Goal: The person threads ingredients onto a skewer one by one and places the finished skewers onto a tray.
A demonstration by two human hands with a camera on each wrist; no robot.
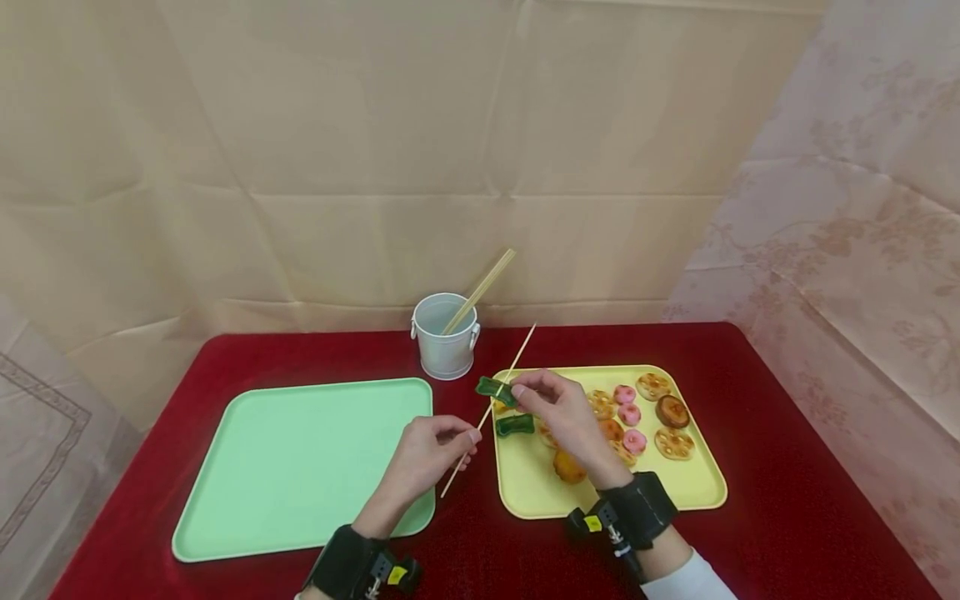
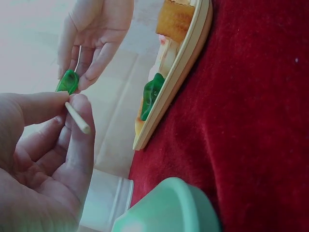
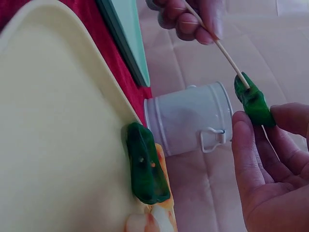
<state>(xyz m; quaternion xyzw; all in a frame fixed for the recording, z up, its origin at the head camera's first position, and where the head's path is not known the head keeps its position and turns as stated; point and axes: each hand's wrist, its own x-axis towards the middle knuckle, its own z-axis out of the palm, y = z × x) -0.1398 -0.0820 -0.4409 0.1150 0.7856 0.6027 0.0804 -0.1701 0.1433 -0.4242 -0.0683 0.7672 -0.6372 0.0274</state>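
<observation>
My left hand pinches a thin wooden skewer between thumb and fingers, near its lower part. The skewer slants up and away to the right. With thumb and fingertips, my right hand pinches a green pepper piece that the skewer runs through. In the right wrist view the stick enters the pepper piece on one side and shows again past it. Below lies a second green pepper piece at the left edge of the yellow tray.
The yellow tray also carries several round yellow slices, pink rings and a brown mushroom-like piece. On the left lies a green tray. A white bucket holding more skewers stands behind, before the cloth backdrop.
</observation>
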